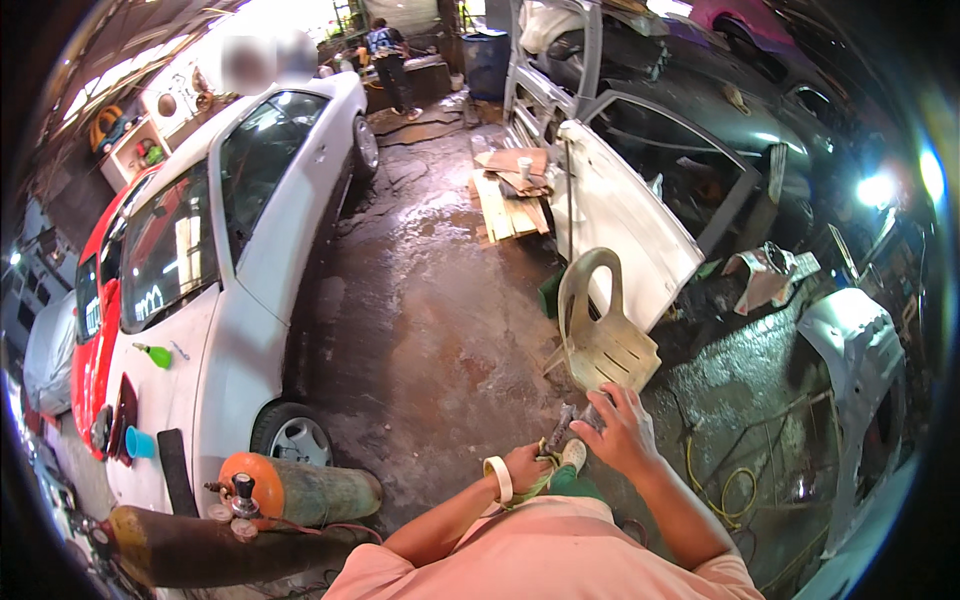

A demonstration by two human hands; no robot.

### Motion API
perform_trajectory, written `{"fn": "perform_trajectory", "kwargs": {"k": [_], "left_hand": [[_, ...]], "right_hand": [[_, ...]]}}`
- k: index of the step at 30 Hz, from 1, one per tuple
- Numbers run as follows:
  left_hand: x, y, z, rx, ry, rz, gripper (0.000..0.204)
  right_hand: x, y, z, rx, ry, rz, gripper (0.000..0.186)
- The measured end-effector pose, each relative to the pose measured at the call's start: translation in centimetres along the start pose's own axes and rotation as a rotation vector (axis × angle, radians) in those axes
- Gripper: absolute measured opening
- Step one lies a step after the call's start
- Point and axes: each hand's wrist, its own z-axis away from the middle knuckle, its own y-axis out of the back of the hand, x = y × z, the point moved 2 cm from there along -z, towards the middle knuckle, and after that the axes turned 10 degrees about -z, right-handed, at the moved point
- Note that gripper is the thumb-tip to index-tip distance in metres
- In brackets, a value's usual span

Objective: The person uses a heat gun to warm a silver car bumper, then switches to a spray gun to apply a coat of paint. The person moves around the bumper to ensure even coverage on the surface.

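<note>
My left hand (525, 468), with a pale band on the wrist, is closed low in front of my body. A yellow-green strand or strip (546, 455) comes out of its fingers; I cannot tell its kind. Just to the right, my right hand (625, 435) is raised with its fingers curled round a greyish thing too small to name. A dark grey, rough-looking piece (562, 424) shows between the two hands. Beyond my right hand stands a beige plastic chair (610, 345) with a slotted seat.
A white car (250, 240) stands on the left, with gas cylinders (310, 492) lying near its wheel. A white door panel (630, 230) leans at the right beside a dark car body (700, 100). A yellow hose (738, 505) lies right. Far off, a person (388, 65) stands.
</note>
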Motion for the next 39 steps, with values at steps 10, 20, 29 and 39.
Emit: {"fn": "perform_trajectory", "kwargs": {"k": [10,20,29,39], "left_hand": [[-1.3,0.1,1.8,-0.126,0.022,0.122,0.026],[-3.8,0.4,4.2,-0.136,0.045,0.134,0.028],[-2.2,1.1,4.4,-0.123,0.022,0.08,0.026],[1.6,-6.0,0.9,-0.269,-0.037,-0.022,0.035]], "right_hand": [[-0.5,-0.1,0.8,-0.046,0.171,-0.031,0.04],[-2.5,4.9,-1.1,-0.063,0.317,-0.325,0.038],[-2.9,8.2,0.7,0.103,0.114,-0.201,0.044],[0.4,5.1,12.1,0.242,-0.136,0.031,0.034]]}}
